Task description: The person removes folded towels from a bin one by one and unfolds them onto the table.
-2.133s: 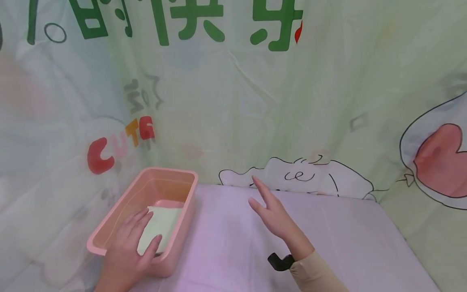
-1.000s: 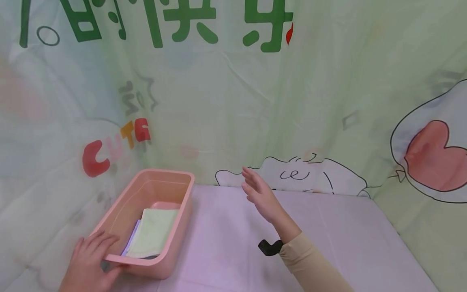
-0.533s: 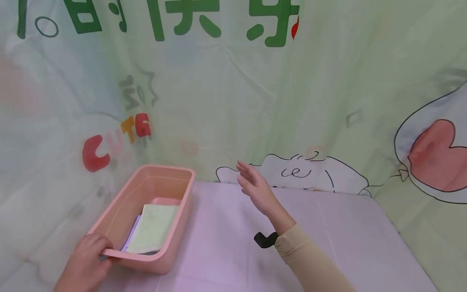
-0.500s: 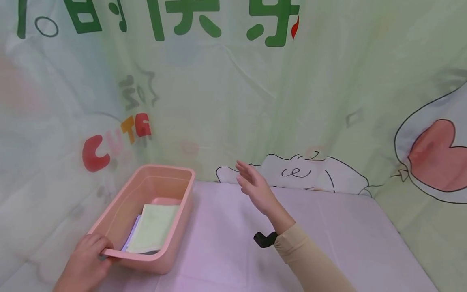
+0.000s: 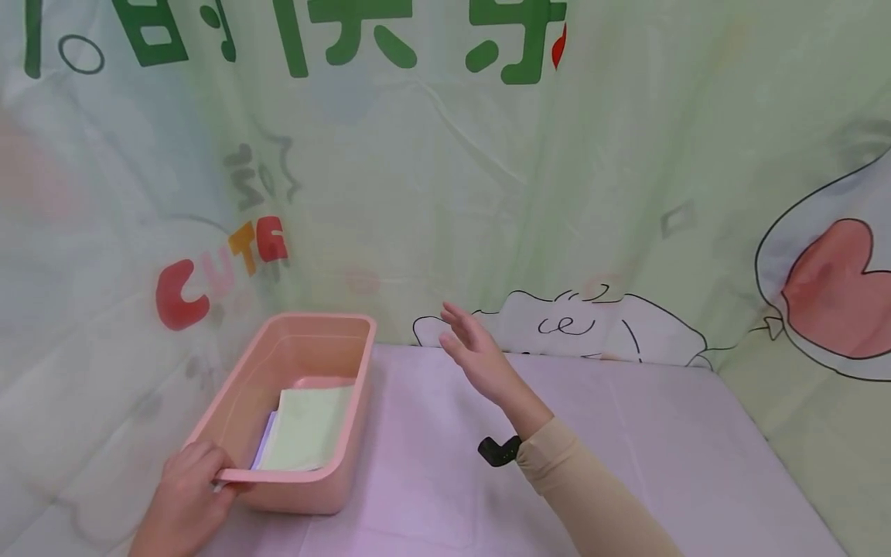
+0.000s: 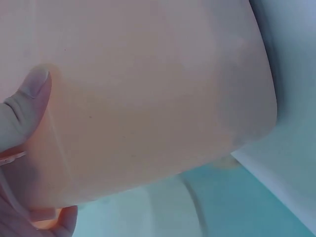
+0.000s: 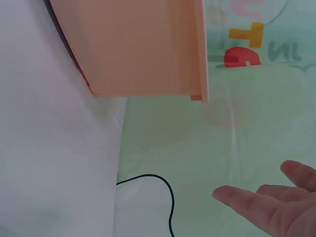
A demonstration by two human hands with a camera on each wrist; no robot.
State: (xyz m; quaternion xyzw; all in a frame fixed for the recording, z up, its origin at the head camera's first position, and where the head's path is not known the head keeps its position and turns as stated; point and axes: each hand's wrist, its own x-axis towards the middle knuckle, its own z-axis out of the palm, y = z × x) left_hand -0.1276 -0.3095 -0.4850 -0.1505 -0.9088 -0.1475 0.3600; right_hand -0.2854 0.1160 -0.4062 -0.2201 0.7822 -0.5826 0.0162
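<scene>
In the head view, a pink plastic bin [image 5: 332, 495] stands at the left of the table. My left hand [image 5: 186, 495] grips its near left rim; the left wrist view shows the thumb [image 6: 37, 81] pressed on the outer wall. Inside the bin lies a pale green flat, rectangular piece [image 5: 309, 429], cloth or paper, I cannot tell which. A purple edge [image 5: 264, 441] peeks out along its left side. My right hand [image 5: 483, 360], fingers extended and holding nothing, hovers above the table to the right of the bin, with a black band device at the wrist.
A lilac cloth [image 5: 431, 464] covers the table. Printed curtains [image 5: 431, 193] hang behind it and on both sides, and the left one [image 5: 83, 371] runs close beside the bin.
My left hand has come out from over the pale green piece and taken hold of the bin's near rim. The bin has shifted slightly. My right hand has drifted left.
</scene>
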